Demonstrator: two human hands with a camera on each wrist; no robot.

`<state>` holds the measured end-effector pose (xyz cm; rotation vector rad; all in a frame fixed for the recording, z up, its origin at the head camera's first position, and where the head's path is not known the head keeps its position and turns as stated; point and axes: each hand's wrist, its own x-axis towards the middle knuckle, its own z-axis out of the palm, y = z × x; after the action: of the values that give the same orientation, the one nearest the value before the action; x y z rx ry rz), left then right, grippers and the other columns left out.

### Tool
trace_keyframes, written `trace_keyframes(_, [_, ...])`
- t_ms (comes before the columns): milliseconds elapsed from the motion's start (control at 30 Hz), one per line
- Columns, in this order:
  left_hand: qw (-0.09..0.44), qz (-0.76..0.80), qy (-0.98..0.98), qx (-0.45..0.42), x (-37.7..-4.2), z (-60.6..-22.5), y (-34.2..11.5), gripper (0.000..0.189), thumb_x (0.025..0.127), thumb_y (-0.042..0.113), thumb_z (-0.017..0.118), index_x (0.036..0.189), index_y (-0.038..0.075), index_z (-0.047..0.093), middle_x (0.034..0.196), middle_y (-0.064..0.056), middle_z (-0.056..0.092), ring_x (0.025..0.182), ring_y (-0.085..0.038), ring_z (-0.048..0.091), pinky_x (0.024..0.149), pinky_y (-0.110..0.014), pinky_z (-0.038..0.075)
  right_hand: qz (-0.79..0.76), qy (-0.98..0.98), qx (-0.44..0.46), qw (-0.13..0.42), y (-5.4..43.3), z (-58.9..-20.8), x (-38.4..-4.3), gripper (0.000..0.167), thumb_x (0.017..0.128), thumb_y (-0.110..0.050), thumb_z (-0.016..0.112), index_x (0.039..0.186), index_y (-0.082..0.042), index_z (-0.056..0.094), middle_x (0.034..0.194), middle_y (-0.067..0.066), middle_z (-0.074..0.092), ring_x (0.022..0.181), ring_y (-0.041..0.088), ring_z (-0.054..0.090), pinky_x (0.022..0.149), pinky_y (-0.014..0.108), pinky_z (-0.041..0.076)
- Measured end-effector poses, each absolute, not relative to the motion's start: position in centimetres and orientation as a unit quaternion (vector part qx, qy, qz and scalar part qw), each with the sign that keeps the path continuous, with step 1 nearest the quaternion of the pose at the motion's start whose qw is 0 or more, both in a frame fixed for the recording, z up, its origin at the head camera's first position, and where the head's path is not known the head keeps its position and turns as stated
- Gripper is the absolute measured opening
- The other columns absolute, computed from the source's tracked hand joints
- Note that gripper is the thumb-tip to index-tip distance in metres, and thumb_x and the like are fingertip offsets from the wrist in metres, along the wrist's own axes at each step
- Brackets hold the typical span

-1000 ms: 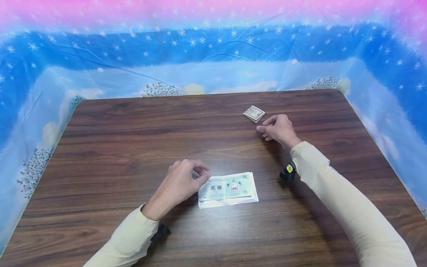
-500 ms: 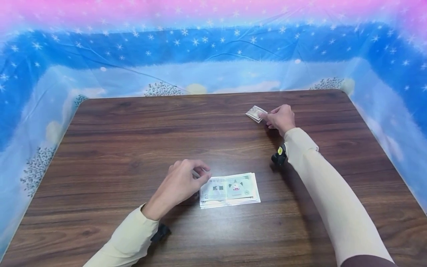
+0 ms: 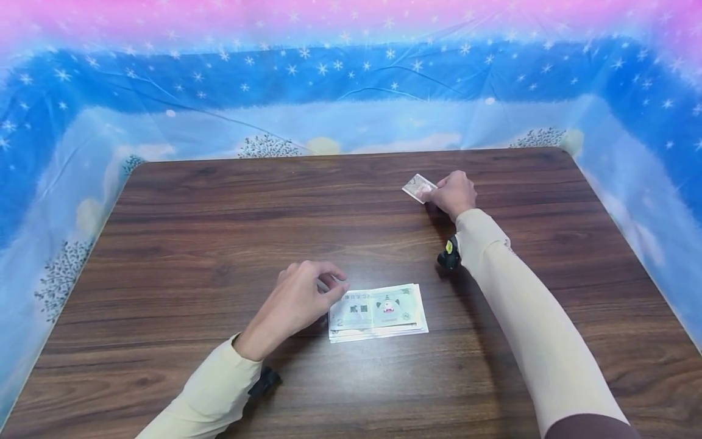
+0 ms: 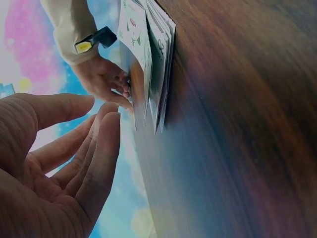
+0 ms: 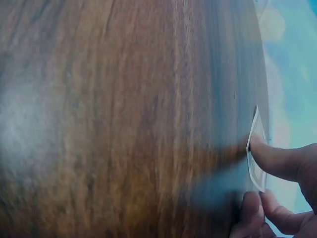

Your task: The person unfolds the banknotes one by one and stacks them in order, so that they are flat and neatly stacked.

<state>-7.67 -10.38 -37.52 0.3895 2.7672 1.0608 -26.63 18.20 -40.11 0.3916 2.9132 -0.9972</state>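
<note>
A small folded banknote [image 3: 414, 185] lies toward the far right of the table. My right hand [image 3: 456, 191] pinches its near right edge. In the right wrist view the thumb presses on the face of the folded banknote [image 5: 257, 171] and the other fingers curl in at its lower edge. Closer to me lies a stack of pale green play banknotes [image 3: 378, 312], its layers slightly uneven. My left hand [image 3: 298, 296] hovers at the stack's upper left corner, fingers loosely bent. The left wrist view shows nothing between thumb and fingers of that left hand [image 4: 74, 163].
Both hands work over a dark wood-grain table [image 3: 230, 225]. Behind it and along both sides hangs a blue and pink cloth [image 3: 351, 73] with snowflakes. A black wrist camera [image 3: 450, 255] hangs under the right cuff.
My right hand has moved forward to the folded banknote and taken hold of its edge; it was apart from it a second ago. The left hand and the stack stay put.
</note>
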Motion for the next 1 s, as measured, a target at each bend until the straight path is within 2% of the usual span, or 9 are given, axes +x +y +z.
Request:
trace_keyframes(167, [0.080, 0.355, 0.922, 0.132, -7.7, -37.4, -10.3, 0.015, 0.092, 0.020, 0.076, 0.103, 0.011, 0.078, 0.085, 0.001, 0.074, 0.071, -0.008, 0.069, 0.066, -0.030, 0.055, -0.350, 0.928, 0.123, -0.007, 17.8, -40.3, -26.6, 0.022, 0.084, -0.018, 0.076, 0.097, 0.000, 0.071, 0.108, 0.017, 0.069, 0.109, 0.035, 0.060, 0.102, 0.046, 0.043])
trace_keyframes(300, [0.083, 0.360, 0.920, 0.134, -7.8, -37.3, -10.2, 0.014, 0.092, 0.021, 0.075, 0.103, 0.012, 0.078, 0.086, 0.002, 0.074, 0.072, -0.008, 0.069, 0.064, -0.030, 0.055, -0.408, 0.903, 0.134, -0.005, 17.5, -39.9, -26.4, 0.012, 0.086, -0.010, 0.071, 0.095, -0.003, 0.068, 0.088, 0.011, 0.069, 0.081, 0.023, 0.065, 0.079, 0.035, 0.054])
trace_keyframes(400, [0.081, 0.362, 0.919, 0.135, -7.9, -37.2, -10.2, 0.012, 0.093, 0.020, 0.074, 0.102, 0.013, 0.078, 0.086, 0.002, 0.074, 0.071, -0.007, 0.068, 0.063, -0.030, 0.054, -0.480, 0.867, 0.135, 0.017, 17.4, -39.3, -26.2, 0.014, 0.088, -0.004, 0.068, 0.101, 0.002, 0.065, 0.086, 0.014, 0.067, 0.066, 0.015, 0.064, 0.064, 0.028, 0.057])
trace_keyframes(533, [0.076, 0.362, 0.919, 0.136, -7.9, -37.1, -10.1, 0.011, 0.093, 0.020, 0.074, 0.101, 0.013, 0.078, 0.086, 0.003, 0.074, 0.072, -0.008, 0.068, 0.064, -0.031, 0.054, -0.561, 0.815, 0.133, 0.055, 17.5, -38.5, -26.0, 0.022, 0.092, 0.002, 0.063, 0.112, 0.010, 0.061, 0.102, 0.018, 0.061, 0.067, 0.013, 0.066, 0.071, 0.028, 0.060])
trace_keyframes(667, [0.071, 0.362, 0.919, 0.138, -7.9, -37.1, -10.1, 0.011, 0.093, 0.020, 0.074, 0.101, 0.014, 0.078, 0.086, 0.005, 0.074, 0.073, -0.008, 0.067, 0.069, -0.033, 0.054, -0.588, 0.792, 0.137, 0.090, 17.7, -37.8, -25.6, 0.025, 0.095, 0.000, 0.062, 0.118, 0.009, 0.059, 0.112, 0.018, 0.058, 0.072, 0.014, 0.067, 0.077, 0.030, 0.060])
trace_keyframes(833, [0.065, 0.367, 0.918, 0.136, -8.0, -37.1, -9.9, 0.011, 0.093, 0.020, 0.074, 0.101, 0.014, 0.078, 0.088, 0.005, 0.074, 0.076, -0.007, 0.068, 0.074, -0.035, 0.055, -0.591, 0.786, 0.128, 0.131, 17.8, -37.1, -23.9, 0.025, 0.097, -0.004, 0.062, 0.118, 0.007, 0.056, 0.114, 0.018, 0.057, 0.073, 0.013, 0.068, 0.079, 0.031, 0.060])
trace_keyframes(1000, [0.056, 0.386, 0.911, 0.134, -8.1, -36.9, -9.5, 0.014, 0.092, 0.018, 0.075, 0.105, 0.011, 0.078, 0.096, 0.003, 0.076, 0.085, -0.009, 0.071, 0.081, -0.036, 0.057, -0.607, 0.775, 0.092, 0.152, 17.2, -36.8, -21.4, 0.024, 0.096, -0.002, 0.063, 0.116, 0.009, 0.054, 0.110, 0.021, 0.058, 0.071, 0.014, 0.069, 0.076, 0.030, 0.061])
